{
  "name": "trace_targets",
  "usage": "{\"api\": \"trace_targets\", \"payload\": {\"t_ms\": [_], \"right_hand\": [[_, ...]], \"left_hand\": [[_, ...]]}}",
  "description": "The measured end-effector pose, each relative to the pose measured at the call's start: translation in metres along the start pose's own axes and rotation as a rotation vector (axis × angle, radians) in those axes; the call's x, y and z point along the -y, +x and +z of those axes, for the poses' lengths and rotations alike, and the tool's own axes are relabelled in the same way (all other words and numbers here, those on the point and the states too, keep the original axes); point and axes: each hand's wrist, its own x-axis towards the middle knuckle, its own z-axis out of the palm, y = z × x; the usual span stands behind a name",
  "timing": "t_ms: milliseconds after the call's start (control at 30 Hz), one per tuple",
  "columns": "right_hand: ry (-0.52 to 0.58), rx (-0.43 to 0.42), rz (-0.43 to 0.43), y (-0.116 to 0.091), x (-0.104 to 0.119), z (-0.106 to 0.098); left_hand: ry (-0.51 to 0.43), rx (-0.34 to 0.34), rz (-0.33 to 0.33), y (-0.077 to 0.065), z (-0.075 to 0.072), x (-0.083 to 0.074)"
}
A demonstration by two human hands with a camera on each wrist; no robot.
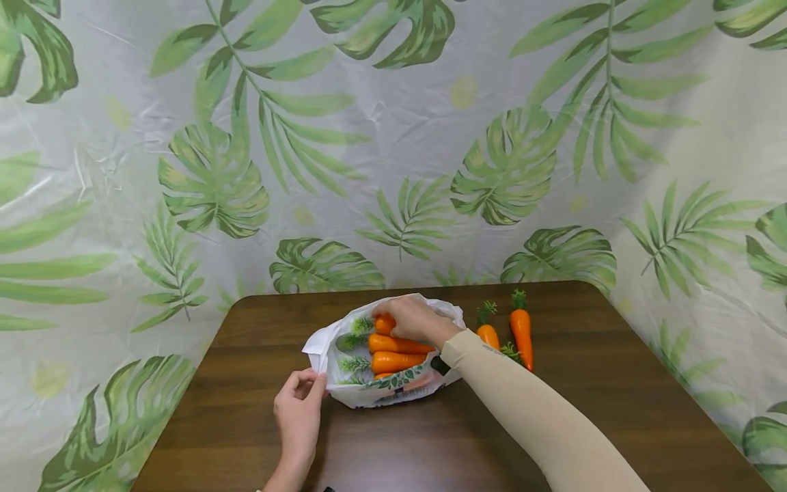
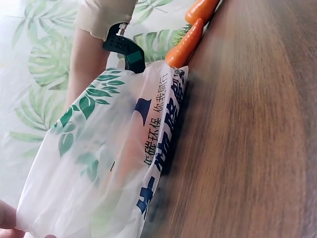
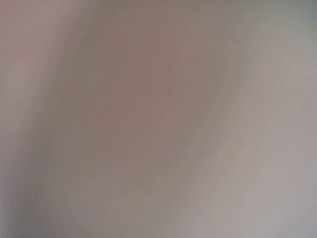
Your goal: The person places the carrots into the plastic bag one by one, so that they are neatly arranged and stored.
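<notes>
A white plastic bag (image 1: 332, 376) with green leaf print lies on its side, its mouth toward the left. My left hand (image 1: 299, 406) pinches the bag's edge at that mouth; its fingertips (image 2: 9, 216) also show in the left wrist view. Inside lie several orange carrots (image 1: 399, 362) with green tops pointing left. My right hand (image 1: 413, 320) reaches into the bag from the right and grips the rearmost carrot (image 1: 384, 323), whose far end is hidden under the hand. The right wrist view is only a blur.
To the right of the bag, loose carrots (image 1: 521, 335) lie on the brown wooden table (image 1: 590, 410), green tops toward the back. A leaf-patterned curtain (image 1: 406, 137) hangs behind the table. A dark wrist camera mount (image 2: 130, 52) sits on the right wrist.
</notes>
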Motion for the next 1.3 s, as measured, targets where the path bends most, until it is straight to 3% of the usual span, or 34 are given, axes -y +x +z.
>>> {"api": "trace_targets", "payload": {"t_ms": [200,633,1000,1300], "right_hand": [[-0.035,-0.004,-0.003,-0.001,0.0,0.006],[0.017,0.038,0.046,-0.002,0.003,0.007],[0.078,0.04,0.052,-0.017,0.01,-0.023],[0.054,-0.08,0.052,-0.044,0.014,-0.055]], "left_hand": [[-0.006,-0.006,0.008,0.0,0.0,-0.001],[-0.006,-0.004,0.022,-0.001,-0.001,-0.004],[0.002,-0.01,0.021,-0.001,-0.001,-0.002],[0.011,-0.012,0.01,-0.001,-0.001,0.001]]}}
